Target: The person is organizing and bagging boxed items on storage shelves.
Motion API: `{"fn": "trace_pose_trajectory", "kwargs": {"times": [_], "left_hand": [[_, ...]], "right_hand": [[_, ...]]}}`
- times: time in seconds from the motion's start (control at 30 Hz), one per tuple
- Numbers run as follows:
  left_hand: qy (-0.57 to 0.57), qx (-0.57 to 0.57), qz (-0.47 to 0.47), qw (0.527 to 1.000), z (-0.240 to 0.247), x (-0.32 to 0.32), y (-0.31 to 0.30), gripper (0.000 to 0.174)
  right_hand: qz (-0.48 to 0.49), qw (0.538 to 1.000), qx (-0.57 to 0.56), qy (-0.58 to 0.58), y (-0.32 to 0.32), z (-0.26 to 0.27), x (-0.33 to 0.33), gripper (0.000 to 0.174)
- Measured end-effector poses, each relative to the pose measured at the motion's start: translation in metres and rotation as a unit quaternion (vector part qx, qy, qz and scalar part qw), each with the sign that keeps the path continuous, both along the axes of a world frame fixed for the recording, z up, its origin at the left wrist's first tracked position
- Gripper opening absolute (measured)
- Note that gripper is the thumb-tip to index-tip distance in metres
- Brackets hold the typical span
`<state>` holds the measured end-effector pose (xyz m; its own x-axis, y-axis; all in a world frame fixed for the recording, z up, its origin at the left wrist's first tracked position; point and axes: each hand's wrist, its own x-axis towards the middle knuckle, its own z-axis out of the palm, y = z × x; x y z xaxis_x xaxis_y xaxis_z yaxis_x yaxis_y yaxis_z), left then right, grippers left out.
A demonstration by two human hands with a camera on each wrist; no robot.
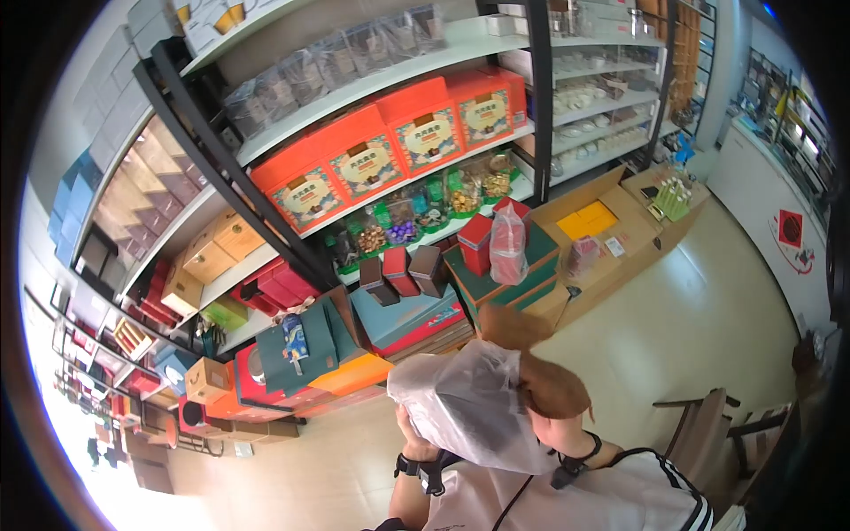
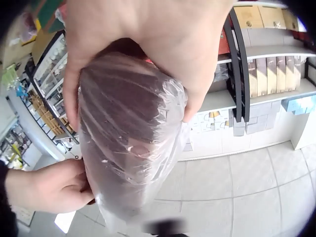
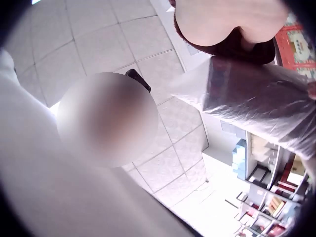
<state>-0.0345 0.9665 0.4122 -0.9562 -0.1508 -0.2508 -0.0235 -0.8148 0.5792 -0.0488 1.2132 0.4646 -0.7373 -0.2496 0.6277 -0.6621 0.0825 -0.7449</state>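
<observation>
A dark box in a clear plastic bag (image 1: 465, 403) is held in front of the body, the film wrinkled over it. My left hand (image 1: 416, 435) grips it from the side; in the left wrist view the thumb and fingers of the left hand (image 2: 148, 29) span the bagged box (image 2: 128, 108). My right hand (image 1: 562, 434) holds a brown cloth (image 1: 553, 387) at the other side of the bag. In the right wrist view the right hand (image 3: 222, 22) has the brown cloth (image 3: 256, 53) under it, against the bagged box (image 3: 252, 94).
Stacked gift boxes (image 1: 407, 319) stand ahead, with small tins (image 1: 401, 270) and a bagged red tin (image 1: 508, 248) on top. Behind are shelves of orange boxes (image 1: 363, 164). An open carton (image 1: 589, 221) lies right, a wooden chair (image 1: 699, 434) lower right.
</observation>
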Motion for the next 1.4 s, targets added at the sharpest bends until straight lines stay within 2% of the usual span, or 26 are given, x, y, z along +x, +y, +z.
{"fn": "trace_pose_trajectory", "kwargs": {"times": [0.1, 0.13, 0.17, 0.2, 0.3, 0.37, 0.47, 0.53, 0.63, 0.7, 0.73, 0.8, 0.83, 0.9, 0.93, 0.97, 1.0, 1.07, 1.1, 1.13, 1.2, 1.23, 1.27, 1.3, 1.33, 1.4], "left_hand": [[0.028, -0.015, 0.023, 0.999, 0.01, 0.004, 0.009, 0.075], [0.034, -0.014, 0.02, 0.999, 0.011, 0.001, 0.003, 0.075], [0.086, -0.059, 0.024, 0.994, 0.012, -0.011, -0.009, 0.075], [0.126, -0.104, 0.032, 0.986, 0.012, -0.014, -0.021, 0.075], [0.029, -0.233, -0.004, 0.972, 0.004, -0.004, -0.053, 0.08], [0.07, -0.294, -0.018, 0.953, 0.02, -0.002, -0.053, 0.084], [0.131, -0.34, -0.049, 0.93, 0.038, -0.017, -0.053, 0.092], [0.142, -0.42, -0.004, 0.896, 0.058, -0.016, -0.044, 0.094], [0.19, -0.5, 0.042, 0.844, 0.034, -0.022, -0.058, 0.098], [0.19, -0.542, 0.071, 0.815, 0.059, -0.018, -0.049, 0.098], [0.19, -0.587, 0.094, 0.781, 0.08, -0.017, -0.041, 0.098], [0.201, -0.574, 0.104, 0.787, 0.101, -0.011, -0.034, 0.095], [0.219, -0.564, 0.102, 0.79, 0.11, -0.011, -0.031, 0.093], [0.236, -0.607, 0.098, 0.753, 0.121, -0.008, -0.033, 0.09], [0.267, -0.65, 0.072, 0.708, 0.132, -0.013, -0.032, 0.087], [0.286, -0.693, 0.019, 0.662, 0.16, -0.016, -0.034, 0.088], [0.282, -0.692, 0.028, 0.664, 0.16, -0.021, -0.037, 0.088], [0.249, -0.609, 0.005, 0.753, 0.157, -0.028, -0.039, 0.089], [0.217, -0.553, -0.006, 0.804, 0.156, -0.025, -0.035, 0.095], [0.221, -0.552, 0.004, 0.804, 0.153, -0.031, -0.035, 0.095], [0.377, -0.339, 0.074, 0.859, 0.144, -0.043, -0.026, 0.109], [0.396, -0.26, 0.176, 0.863, 0.137, -0.045, 0.003, 0.121], [0.393, -0.253, 0.168, 0.868, 0.136, -0.044, 0.005, 0.126], [0.338, -0.456, 0.1, 0.817, 0.125, -0.037, 0.013, 0.127], [0.268, -0.635, 0.026, 0.724, 0.107, -0.027, 0.022, 0.127], [0.069, -0.419, -0.203, 0.882, 0.055, -0.031, 0.034, 0.121]], "right_hand": [[-0.038, 0.97, -0.039, -0.236, -0.013, -0.016, 0.001, 0.041], [-0.041, 0.971, -0.04, -0.231, -0.016, -0.018, 0.003, 0.041], [0.108, 0.917, -0.228, -0.309, -0.019, -0.018, -0.004, 0.04], [0.251, 0.796, -0.396, -0.382, -0.02, -0.018, -0.007, 0.039], [0.266, 0.786, -0.415, -0.374, -0.006, -0.001, -0.014, 0.043], [0.265, 0.777, -0.432, -0.373, 0.0, 0.016, -0.015, 0.046], [0.078, 0.974, -0.136, -0.166, -0.01, 0.048, -0.038, 0.082], [0.089, 0.96, -0.162, -0.212, -0.019, 0.056, -0.035, 0.084], [0.002, 0.981, -0.16, -0.114, -0.021, 0.036, -0.045, 0.082], [-0.062, 0.993, 0.026, -0.097, -0.012, 0.016, -0.058, 0.085], [-0.062, 0.993, 0.026, -0.097, -0.016, 0.013, -0.056, 0.085], [-0.041, 0.962, -0.141, -0.229, -0.032, 0.009, -0.052, 0.089], [-0.041, 0.962, -0.141, -0.229, -0.029, -0.003, -0.057, 0.089], [0.065, 0.871, -0.292, -0.389, -0.019, -0.029, -0.076, 0.095], [0.065, 0.871, -0.292, -0.388, -0.01, -0.028, -0.08, 0.095], [0.07, 0.957, -0.139, -0.245, -0.002, -0.024, -0.087, 0.099], [0.07, 0.994, 0.012, -0.08, -0.001, -0.02, -0.096, 0.103], [0.038, 0.997, 0.047, -0.039, -0.025, -0.001, -0.087, 0.101], [0.071, 0.98, -0.108, -0.153, -0.034, -0.009, -0.088, 0.095], [0.102, 0.926, -0.255, -0.259, -0.042, -0.011, -0.092, 0.09], [0.094, 0.945, -0.215, -0.23, -0.046, -0.011, -0.089, 0.082], [0.085, 0.961, -0.175, -0.197, -0.05, -0.01, -0.091, 0.075], [0.085, 0.961, -0.175, -0.198, -0.05, -0.023, -0.085, 0.075], [0.159, 0.889, -0.304, -0.302, -0.051, -0.046, -0.078, 0.072], [0.226, 0.786, -0.421, -0.393, -0.054, -0.064, -0.077, 0.069], [0.297, 0.778, -0.419, -0.362, -0.051, -0.082, -0.079, 0.065]]}}
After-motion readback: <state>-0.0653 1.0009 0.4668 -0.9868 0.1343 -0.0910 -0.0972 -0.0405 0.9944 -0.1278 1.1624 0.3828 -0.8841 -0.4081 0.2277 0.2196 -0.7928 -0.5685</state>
